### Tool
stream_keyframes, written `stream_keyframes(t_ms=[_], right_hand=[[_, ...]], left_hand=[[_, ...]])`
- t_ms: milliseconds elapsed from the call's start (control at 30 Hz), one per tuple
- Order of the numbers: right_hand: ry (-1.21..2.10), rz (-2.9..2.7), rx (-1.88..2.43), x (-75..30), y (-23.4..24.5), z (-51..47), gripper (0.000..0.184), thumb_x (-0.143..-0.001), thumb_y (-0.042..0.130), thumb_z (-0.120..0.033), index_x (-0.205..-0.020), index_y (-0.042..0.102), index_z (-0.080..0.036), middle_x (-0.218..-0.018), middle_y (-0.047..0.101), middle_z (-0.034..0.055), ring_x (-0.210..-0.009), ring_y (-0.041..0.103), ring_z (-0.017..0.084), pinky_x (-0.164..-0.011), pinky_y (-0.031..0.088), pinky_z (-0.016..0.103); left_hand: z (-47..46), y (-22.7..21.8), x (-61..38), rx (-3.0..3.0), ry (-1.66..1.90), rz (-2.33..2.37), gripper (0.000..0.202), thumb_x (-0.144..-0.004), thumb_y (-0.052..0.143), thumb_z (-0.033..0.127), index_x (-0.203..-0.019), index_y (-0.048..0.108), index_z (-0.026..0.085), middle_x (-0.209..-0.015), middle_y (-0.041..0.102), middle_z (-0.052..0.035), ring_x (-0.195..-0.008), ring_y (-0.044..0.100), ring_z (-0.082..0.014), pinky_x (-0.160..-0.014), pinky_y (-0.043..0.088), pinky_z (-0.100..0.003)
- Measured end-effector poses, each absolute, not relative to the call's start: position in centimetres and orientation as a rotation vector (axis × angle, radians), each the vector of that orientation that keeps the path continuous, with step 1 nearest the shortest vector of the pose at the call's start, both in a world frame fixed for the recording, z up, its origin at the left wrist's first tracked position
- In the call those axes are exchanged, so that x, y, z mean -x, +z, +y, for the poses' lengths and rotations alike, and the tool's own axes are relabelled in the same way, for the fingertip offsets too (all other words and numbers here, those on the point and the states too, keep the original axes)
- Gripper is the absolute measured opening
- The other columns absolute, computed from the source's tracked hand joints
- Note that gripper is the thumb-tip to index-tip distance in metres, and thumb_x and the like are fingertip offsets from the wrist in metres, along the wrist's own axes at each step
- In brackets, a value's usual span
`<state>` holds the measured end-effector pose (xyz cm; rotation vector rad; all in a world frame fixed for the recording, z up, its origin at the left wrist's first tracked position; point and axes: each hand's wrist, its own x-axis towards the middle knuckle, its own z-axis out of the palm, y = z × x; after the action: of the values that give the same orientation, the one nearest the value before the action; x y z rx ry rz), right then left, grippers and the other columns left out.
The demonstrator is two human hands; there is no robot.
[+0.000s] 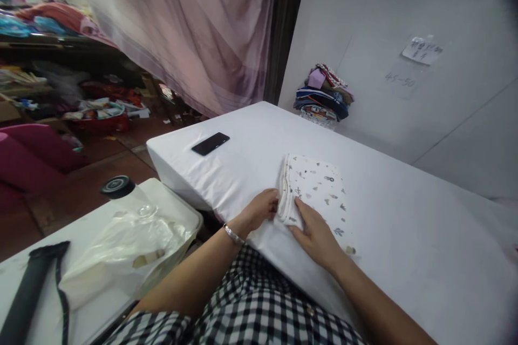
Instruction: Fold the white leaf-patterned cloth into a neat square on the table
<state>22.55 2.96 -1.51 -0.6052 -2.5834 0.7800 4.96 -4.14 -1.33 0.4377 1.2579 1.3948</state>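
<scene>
A folded white cloth with a small scattered print lies on the white-covered table, its stacked layers showing along the left edge. At that edge is my left hand, a bracelet on its wrist, with the fingers curled in against the layers; the fingertips are partly hidden. From the right, my right hand holds the near left corner of the cloth, thumb and forefinger on either side of it. Some of its other fingers are out of sight.
A black phone lies at the table's far left. Stacked folded clothes stand by the wall. To my left, a lower white table bears a clear plastic bag, a black-lidded container and a dark tube-like object. A pink curtain hangs behind.
</scene>
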Motion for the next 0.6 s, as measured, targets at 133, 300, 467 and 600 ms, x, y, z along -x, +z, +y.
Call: stream_keyframes(t_ms=[133, 300, 467, 600], right_hand=[[1.110, -2.252, 0.845, -22.7, -1.4, 3.3, 0.052, -0.084, 0.046, -0.040, -0.133, 0.042, -0.021, -0.129, 0.052, 0.0051, -0.118, 0.047, 0.025, -0.101, 0.035, 0.043], [1.361, -1.963, 0.838, -22.6, -1.3, 3.7, 0.050, -0.082, 0.050, -0.043, -0.128, 0.048, -0.023, -0.127, 0.054, 0.0033, -0.117, 0.048, 0.023, -0.103, 0.033, 0.043], [1.360, -1.951, 0.842, -22.5, -1.9, 3.5, 0.051, -0.081, 0.053, -0.043, -0.127, 0.049, -0.022, -0.128, 0.053, 0.0041, -0.119, 0.047, 0.023, -0.104, 0.031, 0.045], [1.277, -2.022, 0.843, -22.7, -2.2, 3.3, 0.049, -0.082, 0.051, -0.041, -0.127, 0.049, -0.021, -0.128, 0.053, 0.0052, -0.118, 0.047, 0.023, -0.103, 0.033, 0.042]], left_hand=[[-4.7, -2.0, -5.2, -0.324, 1.370, 1.018, 0.040, -0.080, 0.048, 0.048, -0.091, 0.059, 0.011, -0.082, 0.062, -0.0071, -0.069, 0.056, -0.0135, -0.070, 0.044, -0.026], [-5.5, -1.4, -6.0, -0.347, 1.387, 1.019, 0.036, -0.080, 0.053, 0.040, -0.100, 0.061, 0.011, -0.095, 0.064, -0.0085, -0.084, 0.058, -0.0158, -0.078, 0.043, -0.026], [-6.2, -1.0, -7.1, -0.467, 1.423, 1.274, 0.049, -0.072, 0.062, 0.017, -0.119, 0.047, 0.014, -0.098, 0.065, -0.0080, -0.082, 0.060, -0.0157, -0.069, 0.046, -0.025], [-6.2, -1.8, -7.3, -0.561, 1.408, 1.377, 0.057, -0.071, 0.059, 0.013, -0.124, 0.040, 0.014, -0.094, 0.065, -0.0093, -0.072, 0.061, -0.0163, -0.055, 0.048, -0.025]])
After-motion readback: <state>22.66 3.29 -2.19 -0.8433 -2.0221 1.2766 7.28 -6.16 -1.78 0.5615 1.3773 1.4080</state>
